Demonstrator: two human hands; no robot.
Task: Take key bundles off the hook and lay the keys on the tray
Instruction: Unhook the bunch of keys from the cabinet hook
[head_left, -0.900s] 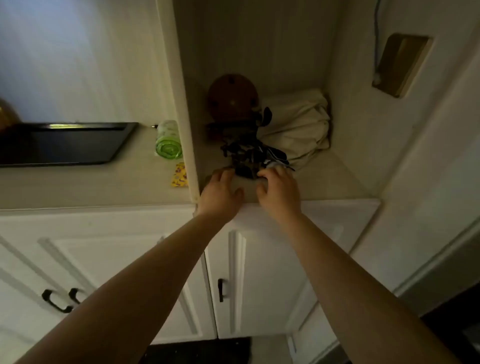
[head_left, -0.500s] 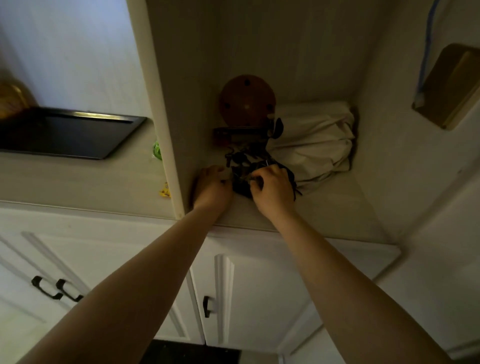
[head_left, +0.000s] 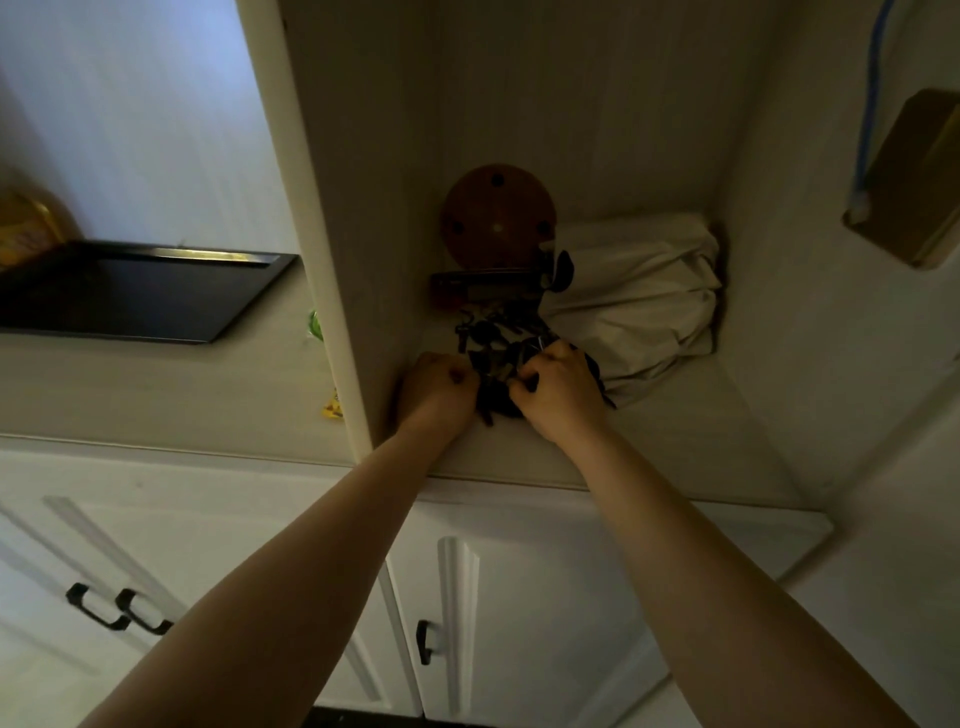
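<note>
Head view showed our left hand (head_left: 439, 387) and right hand (head_left: 558, 387) both curled into the dark key bundles (head_left: 493, 358), gripping them in the alcove just below the hook rack (head_left: 485, 283). Bundles seemed still attached or barely freed; we couldn't tell. Tray (head_left: 130, 291) sat well apart on the counter to the left, no keys visible on it. We judged the task early: unhooking, carrying and laying out all remained.

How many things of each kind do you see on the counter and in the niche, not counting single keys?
Black tray: 1
Dark mass of keys, number of bundles unclear: 1
Round brown wooden holder: 1
Cream cloth bag: 1
Hands on the keys, left hand and right hand: 2
Total: 6
</note>
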